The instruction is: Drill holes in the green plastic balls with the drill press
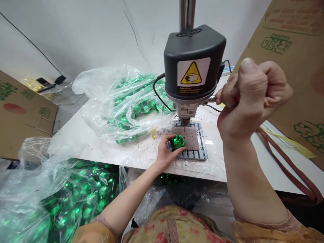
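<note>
Between the thumb and fingers of my left hand is a shiny green faceted piece, round in outline. It rests over the pinkish board on the slotted metal base of a small drill press. The drill bit points down just behind the green piece; whether they touch I cannot tell. My right hand is raised at the right of the motor head, its fingers curled round the press's feed handle, most of which the hand hides.
Clear plastic bags of green shiny pieces lie on the white table and below its front edge. Cardboard boxes stand at left and right. A brown strap hangs over the right side. Dark shavings surround the base.
</note>
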Demonstrator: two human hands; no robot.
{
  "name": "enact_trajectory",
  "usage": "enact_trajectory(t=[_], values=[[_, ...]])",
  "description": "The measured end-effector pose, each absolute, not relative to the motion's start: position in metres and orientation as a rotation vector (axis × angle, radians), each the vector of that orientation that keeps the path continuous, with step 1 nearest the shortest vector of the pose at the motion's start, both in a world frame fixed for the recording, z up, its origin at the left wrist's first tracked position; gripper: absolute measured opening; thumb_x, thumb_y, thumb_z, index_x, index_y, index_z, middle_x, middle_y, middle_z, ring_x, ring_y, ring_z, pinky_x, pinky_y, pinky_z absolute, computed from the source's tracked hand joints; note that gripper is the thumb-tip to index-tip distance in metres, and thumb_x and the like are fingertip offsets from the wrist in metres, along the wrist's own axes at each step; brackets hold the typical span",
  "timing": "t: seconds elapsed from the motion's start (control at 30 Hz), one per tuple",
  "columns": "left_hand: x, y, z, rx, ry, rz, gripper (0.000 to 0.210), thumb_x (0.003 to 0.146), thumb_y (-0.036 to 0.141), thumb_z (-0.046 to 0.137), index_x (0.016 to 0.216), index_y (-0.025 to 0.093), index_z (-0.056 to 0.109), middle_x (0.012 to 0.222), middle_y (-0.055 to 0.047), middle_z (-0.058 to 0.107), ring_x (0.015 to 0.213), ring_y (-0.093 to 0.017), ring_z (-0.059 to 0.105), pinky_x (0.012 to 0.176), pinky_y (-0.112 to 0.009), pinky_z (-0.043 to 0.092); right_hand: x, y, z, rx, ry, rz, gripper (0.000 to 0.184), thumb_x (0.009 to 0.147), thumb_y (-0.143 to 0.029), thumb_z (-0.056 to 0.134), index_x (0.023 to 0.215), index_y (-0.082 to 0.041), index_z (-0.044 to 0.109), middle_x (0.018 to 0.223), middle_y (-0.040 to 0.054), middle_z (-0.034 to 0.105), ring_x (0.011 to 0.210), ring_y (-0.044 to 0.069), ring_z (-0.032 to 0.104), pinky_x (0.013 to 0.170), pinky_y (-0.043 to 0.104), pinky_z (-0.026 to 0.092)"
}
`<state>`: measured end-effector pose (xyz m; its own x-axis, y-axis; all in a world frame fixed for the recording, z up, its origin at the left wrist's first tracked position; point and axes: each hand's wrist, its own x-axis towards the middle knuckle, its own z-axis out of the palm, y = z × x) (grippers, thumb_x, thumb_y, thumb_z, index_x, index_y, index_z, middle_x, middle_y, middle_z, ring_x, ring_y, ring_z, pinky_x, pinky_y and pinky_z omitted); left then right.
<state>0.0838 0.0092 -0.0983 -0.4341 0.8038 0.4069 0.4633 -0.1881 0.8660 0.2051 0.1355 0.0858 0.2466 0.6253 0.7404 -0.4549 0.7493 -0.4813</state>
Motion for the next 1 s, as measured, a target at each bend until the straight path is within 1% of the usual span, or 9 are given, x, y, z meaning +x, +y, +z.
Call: enact_trajectory(t=[0.3, 0.4, 0.5, 0.6, 0.67, 0.73, 0.8, 0.87, 1.0], values=[[0.098, -0.045, -0.096, 1.879, 1.765, 1.587, 0.032, 0.089, 0.037, 0.077, 0.120, 0.032, 0.071, 0.121, -0.009, 0.059, 0.110, -0.025, 0.065, 0.089, -0.038, 0.058, 0.208, 0.141, 0.085, -0.155, -1.105, 0.752, 0.036, 0.087, -0.027, 0.068, 0.060, -0.023, 0.044, 0.043, -0.0095, 0.036, 0.039, 0.006, 0.034, 0.044, 0.028, 0.026], [0.104, -0.081, -0.117, 2.370, 1.516, 1.253, 0.029, 0.092, 0.032, 0.073, 0.121, 0.035, 0.072, 0.133, -0.011, 0.058, 0.110, -0.026, 0.067, 0.087, -0.036, 0.060, 0.208, 0.141, 0.084, -0.158, -1.091, 0.761, 0.036, 0.087, -0.029, 0.069, 0.060, -0.023, 0.046, 0.043, -0.0092, 0.033, 0.038, 0.007, 0.033, 0.044, 0.031, 0.025], [0.105, -0.109, -0.147, 2.796, 1.293, 0.732, 0.031, 0.093, 0.029, 0.069, 0.124, 0.032, 0.071, 0.130, -0.015, 0.066, 0.106, -0.029, 0.069, 0.083, -0.038, 0.060, 0.209, 0.137, 0.084, -0.183, -1.089, 0.777, 0.036, 0.087, -0.026, 0.068, 0.060, -0.024, 0.045, 0.044, -0.0087, 0.032, 0.038, 0.008, 0.033, 0.044, 0.031, 0.026], [0.103, -0.122, -0.167, 2.739, 1.521, 0.326, 0.044, 0.092, 0.033, 0.070, 0.136, 0.030, 0.064, 0.130, -0.017, 0.069, 0.098, -0.028, 0.071, 0.078, -0.038, 0.059, 0.210, 0.134, 0.084, -0.214, -1.104, 0.790, 0.036, 0.089, -0.023, 0.064, 0.060, -0.024, 0.042, 0.046, -0.0080, 0.033, 0.040, 0.007, 0.035, 0.045, 0.030, 0.030], [0.098, -0.121, -0.166, 2.708, 1.597, 0.427, 0.045, 0.092, 0.035, 0.069, 0.137, 0.029, 0.062, 0.125, -0.015, 0.072, 0.088, -0.024, 0.071, 0.072, -0.033, 0.058, 0.211, 0.134, 0.084, -0.190, -1.102, 0.795, 0.037, 0.089, -0.022, 0.064, 0.060, -0.024, 0.041, 0.045, -0.0082, 0.033, 0.039, 0.007, 0.033, 0.044, 0.030, 0.031], [0.087, -0.110, -0.151, 2.801, 1.519, 0.792, 0.038, 0.094, 0.030, 0.067, 0.131, 0.028, 0.065, 0.119, -0.013, 0.075, 0.084, -0.021, 0.071, 0.067, -0.030, 0.056, 0.210, 0.135, 0.084, -0.163, -1.101, 0.791, 0.036, 0.088, -0.021, 0.064, 0.060, -0.024, 0.041, 0.044, -0.0085, 0.033, 0.038, 0.007, 0.033, 0.043, 0.031, 0.031], [0.067, -0.085, -0.125, 2.815, 1.513, 1.208, 0.032, 0.094, 0.021, 0.064, 0.125, 0.027, 0.068, 0.116, -0.011, 0.076, 0.090, -0.021, 0.073, 0.069, -0.030, 0.058, 0.210, 0.136, 0.084, -0.175, -1.107, 0.779, 0.034, 0.087, -0.021, 0.063, 0.060, -0.024, 0.042, 0.044, -0.0087, 0.035, 0.038, 0.008, 0.035, 0.042, 0.032, 0.031], [0.035, -0.046, -0.094, 2.558, 1.841, 1.497, 0.032, 0.095, 0.012, 0.056, 0.121, 0.025, 0.069, 0.113, -0.009, 0.076, 0.093, -0.020, 0.073, 0.075, -0.031, 0.059, 0.209, 0.136, 0.084, -0.194, -1.108, 0.755, 0.033, 0.087, -0.020, 0.062, 0.060, -0.024, 0.042, 0.044, -0.0090, 0.037, 0.038, 0.008, 0.037, 0.042, 0.032, 0.030], [-0.038, 0.052, -0.048, 1.694, 2.486, 1.152, 0.030, 0.091, 0.006, 0.049, 0.101, 0.019, 0.074, 0.102, -0.010, 0.077, 0.095, -0.024, 0.072, 0.091, -0.037, 0.055, 0.209, 0.134, 0.084, -0.202, -1.132, 0.739, 0.035, 0.090, -0.023, 0.060, 0.061, -0.022, 0.040, 0.046, -0.0099, 0.036, 0.040, 0.005, 0.038, 0.045, 0.027, 0.032]])
